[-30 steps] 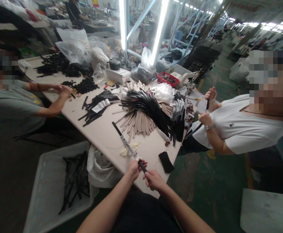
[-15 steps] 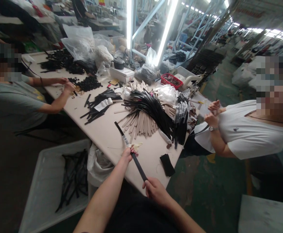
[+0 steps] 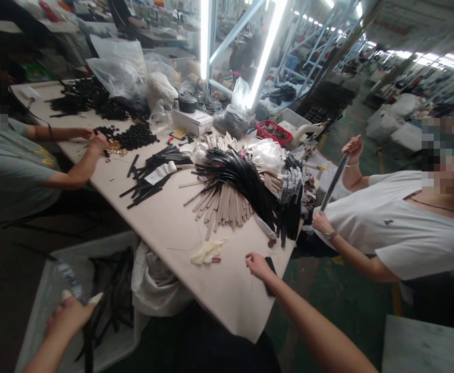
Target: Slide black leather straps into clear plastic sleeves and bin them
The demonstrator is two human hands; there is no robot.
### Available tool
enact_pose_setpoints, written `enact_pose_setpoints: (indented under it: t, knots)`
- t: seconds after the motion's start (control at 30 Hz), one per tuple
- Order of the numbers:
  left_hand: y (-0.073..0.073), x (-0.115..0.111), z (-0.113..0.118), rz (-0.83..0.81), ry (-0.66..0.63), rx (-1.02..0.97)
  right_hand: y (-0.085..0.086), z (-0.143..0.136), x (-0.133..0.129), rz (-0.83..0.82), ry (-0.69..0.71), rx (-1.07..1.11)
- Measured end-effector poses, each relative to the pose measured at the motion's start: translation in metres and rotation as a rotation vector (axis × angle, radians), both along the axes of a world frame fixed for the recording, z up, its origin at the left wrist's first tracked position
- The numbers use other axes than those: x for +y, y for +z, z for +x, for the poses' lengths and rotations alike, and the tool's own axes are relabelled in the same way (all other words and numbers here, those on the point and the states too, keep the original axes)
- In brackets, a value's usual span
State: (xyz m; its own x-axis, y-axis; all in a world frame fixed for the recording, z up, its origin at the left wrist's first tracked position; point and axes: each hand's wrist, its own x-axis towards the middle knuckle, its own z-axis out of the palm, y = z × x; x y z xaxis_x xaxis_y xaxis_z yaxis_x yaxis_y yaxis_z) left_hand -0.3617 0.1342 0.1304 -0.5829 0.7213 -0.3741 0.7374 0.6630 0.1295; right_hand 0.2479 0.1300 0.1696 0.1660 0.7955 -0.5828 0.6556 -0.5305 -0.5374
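Low on the left, my left hand (image 3: 69,313) is over a white bin, its thumb and a pale-tipped finger spread apart. A black strap (image 3: 69,274) with a light, blurred section passes right by these fingers, one end reaching beyond the bin's rim. Over the table's near right part, my right hand (image 3: 258,267) has its fingers curled together with nothing visible in them. It partly covers a black piece (image 3: 270,265). A pale yellow crumpled scrap (image 3: 207,252) lies left of this hand.
Black straps (image 3: 238,171) and beige strips (image 3: 227,204) are heaped mid-table (image 3: 149,217). The bin (image 3: 34,316) holds more straps. A person at right grips a dark strap (image 3: 334,181); another at left handles small parts. A red basket (image 3: 274,132) stands behind.
My left hand has moved left and down from the table to the bin, along with the strap. My right hand has let go of the strap and shifted right. The person at right now holds a strap.
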Motion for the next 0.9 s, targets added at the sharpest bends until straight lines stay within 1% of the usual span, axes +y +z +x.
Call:
enact_pose_setpoints:
  t: [0.03, 0.07, 0.1, 0.13, 0.17, 0.2, 0.27, 0.33, 0.4, 0.5, 0.6, 0.7, 0.77, 0.8, 0.87, 0.9]
  knots:
    - [-0.008, 0.003, -0.004, 0.039, -0.041, 0.010, 0.000, 0.010, 0.026, 0.043, -0.030, -0.046]
    - [-0.015, 0.006, 0.001, 0.083, -0.068, -0.015, -0.001, 0.020, 0.054, 0.087, -0.060, -0.095]
    - [-0.022, 0.010, 0.014, 0.126, -0.104, -0.073, -0.002, 0.030, 0.081, 0.128, -0.085, -0.144]
    - [-0.029, 0.012, 0.033, 0.137, -0.146, -0.151, -0.004, 0.040, 0.109, 0.164, -0.107, -0.189]
    - [-0.035, 0.014, 0.057, 0.151, -0.185, -0.230, -0.007, 0.049, 0.135, 0.196, -0.121, -0.229]
    - [-0.041, 0.014, 0.084, 0.155, -0.216, -0.325, -0.011, 0.058, 0.159, 0.221, -0.134, -0.265]
    - [-0.056, 0.011, 0.139, 0.159, -0.278, -0.406, -0.022, 0.072, 0.201, 0.255, -0.156, -0.335]
    - [-0.070, 0.006, 0.190, 0.212, -0.386, -0.484, -0.035, 0.084, 0.234, 0.252, -0.167, -0.392]
    - [-0.081, 0.000, 0.232, 0.214, -0.428, -0.511, -0.049, 0.091, 0.257, 0.216, -0.159, -0.428]
    - [-0.090, -0.003, 0.279, 0.186, -0.456, -0.490, -0.067, 0.096, 0.277, 0.173, -0.126, -0.465]
    - [-0.092, 0.001, 0.306, 0.176, -0.442, -0.437, -0.075, 0.097, 0.284, 0.184, -0.109, -0.506]
    - [-0.094, 0.006, 0.314, 0.195, -0.401, -0.441, -0.071, 0.098, 0.289, 0.197, -0.108, -0.521]
    - [-0.097, 0.007, 0.310, 0.217, -0.371, -0.470, -0.060, 0.099, 0.296, 0.238, -0.114, -0.519]
    - [-0.097, 0.007, 0.307, 0.226, -0.352, -0.491, -0.052, 0.098, 0.302, 0.272, -0.118, -0.518]
    - [-0.097, 0.008, 0.303, 0.250, -0.284, -0.533, -0.029, 0.092, 0.316, 0.363, -0.126, -0.521]
    - [-0.095, 0.010, 0.303, 0.273, -0.233, -0.552, -0.015, 0.087, 0.322, 0.434, -0.128, -0.509]
